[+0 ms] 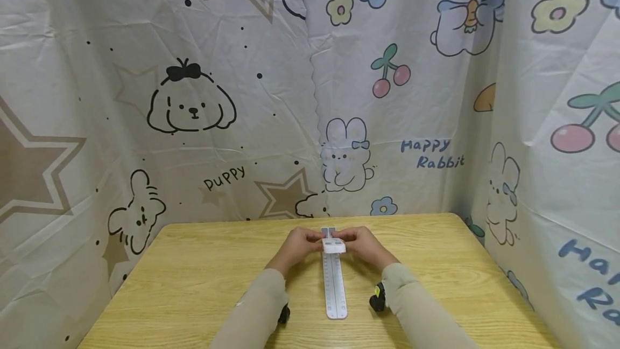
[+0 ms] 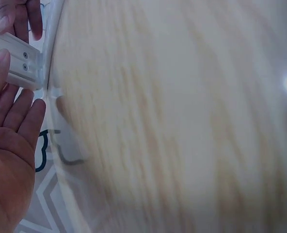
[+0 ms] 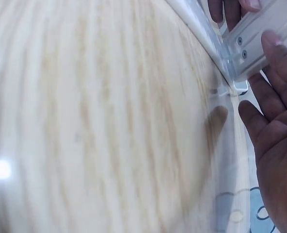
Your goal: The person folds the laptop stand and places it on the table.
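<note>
A long white foot-measuring ruler (image 1: 334, 290), marked along both edges and grooved down the middle, lies lengthwise on the table. Across its far part stands a white slider (image 1: 334, 245), raised above the ruler. My left hand (image 1: 297, 246) pinches the slider's left side, and my right hand (image 1: 364, 245) pinches its right side. In the left wrist view, the left thumb lies on the near face of the white slider (image 2: 17, 60), which has two screws, with fingers behind it. The right wrist view shows the right thumb on the same slider (image 3: 252, 46), fingers behind.
A yellow wood-grain table (image 1: 203, 273) spreads beneath both arms. Patterned curtains (image 1: 271, 96) hang behind the table and at its sides. Small black devices, one bearing a yellow mark (image 1: 378, 296), are on the wrists.
</note>
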